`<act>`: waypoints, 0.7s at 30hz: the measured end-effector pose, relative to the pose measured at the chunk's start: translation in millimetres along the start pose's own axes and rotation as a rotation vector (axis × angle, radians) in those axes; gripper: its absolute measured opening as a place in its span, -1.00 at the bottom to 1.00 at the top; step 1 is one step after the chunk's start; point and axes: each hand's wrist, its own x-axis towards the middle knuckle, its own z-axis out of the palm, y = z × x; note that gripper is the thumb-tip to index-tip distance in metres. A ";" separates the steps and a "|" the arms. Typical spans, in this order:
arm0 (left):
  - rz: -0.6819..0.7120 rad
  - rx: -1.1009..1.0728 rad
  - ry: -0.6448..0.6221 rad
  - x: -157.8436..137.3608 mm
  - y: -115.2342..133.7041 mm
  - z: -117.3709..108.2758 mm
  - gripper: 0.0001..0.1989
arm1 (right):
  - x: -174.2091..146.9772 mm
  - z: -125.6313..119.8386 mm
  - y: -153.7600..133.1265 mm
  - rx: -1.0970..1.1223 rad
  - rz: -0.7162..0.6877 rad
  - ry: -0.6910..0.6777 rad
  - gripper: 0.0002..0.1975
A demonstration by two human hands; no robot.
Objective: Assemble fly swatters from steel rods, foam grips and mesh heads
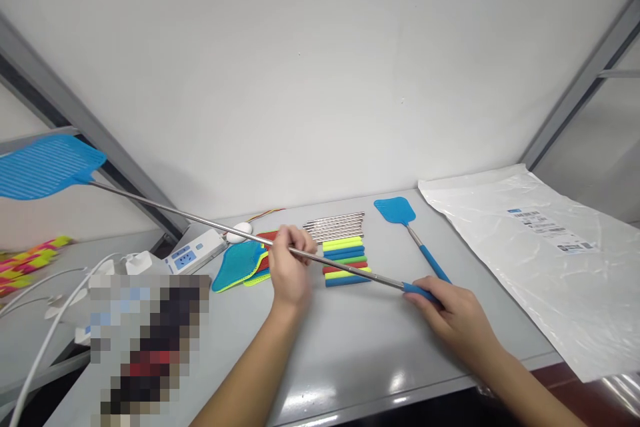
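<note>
A long fly swatter (200, 219) with a blue head and an extended metal rod stretches from the far left to the middle right. My right hand (453, 317) is closed around its blue handle. Partway along the rod, my left hand (291, 267) grips the metal. Behind the rod lie colored handle tubes (345, 252) in a row, partly covered by it. Thin metal rods (335, 223) lie just beyond them. Loose swatter heads (237, 261) in several colors are stacked left of my left hand. A second, shorter blue fly swatter (399, 210) rests on the table near my right hand.
On the right a large white plastic mailer (540, 247) with a label covers the table (380, 347). At left stand a power strip (193, 251), white cables and a blurred-out patch. Yellow and pink items (30, 263) lie farther left. A pale wall rises behind.
</note>
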 end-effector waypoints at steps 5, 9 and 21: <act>-0.007 -0.163 0.296 19.9 16.5 -6.2 -0.61 | 0.1 1.2 -0.2 0.004 0.007 0.016 -0.77; -0.193 -0.386 0.246 27.2 30.6 -9.5 -0.59 | 1.0 1.8 0.1 -0.012 0.000 0.027 -0.77; -0.246 -0.644 0.103 38.8 60.9 -40.7 -0.53 | -2.2 4.1 2.4 -0.128 -0.082 -0.006 -0.77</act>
